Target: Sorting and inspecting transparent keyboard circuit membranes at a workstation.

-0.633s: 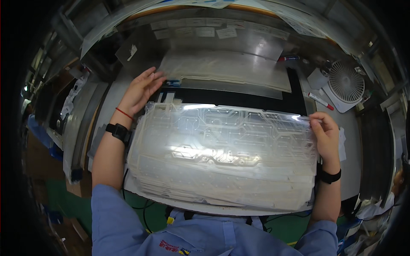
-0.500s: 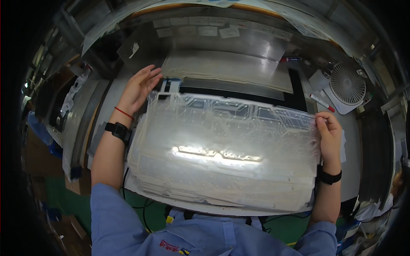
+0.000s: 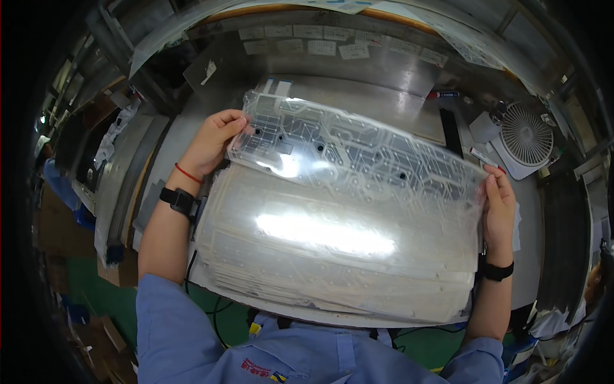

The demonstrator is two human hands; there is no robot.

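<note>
A clear plastic sheet with printed silvery circuit traces point(image 3: 358, 150) is stretched between my hands, its left end raised higher than its right. My left hand point(image 3: 214, 137) pinches its left edge between thumb and fingers. At the right edge, my right hand point(image 3: 500, 201) grips the sheet near its corner. A flat ribbon tail point(image 3: 281, 88) sticks up from the sheet's far left edge. Beneath and nearer to me lies a stack of similar translucent sheets point(image 3: 332, 272), with a bright glare across it.
A metal plate point(image 3: 358, 93) lies behind the sheet, with a black strip point(image 3: 450, 131) at its right. A small white fan point(image 3: 524, 132) stands at the right, near a white marker point(image 3: 486, 160). Another marker point(image 3: 442, 95) lies farther back. Paper labels point(image 3: 320, 48) line the back panel.
My left hand, spread open beside the sheet before, has closed on its left edge. The sheet has lifted off the stack, its left end rising and moving away from me.
</note>
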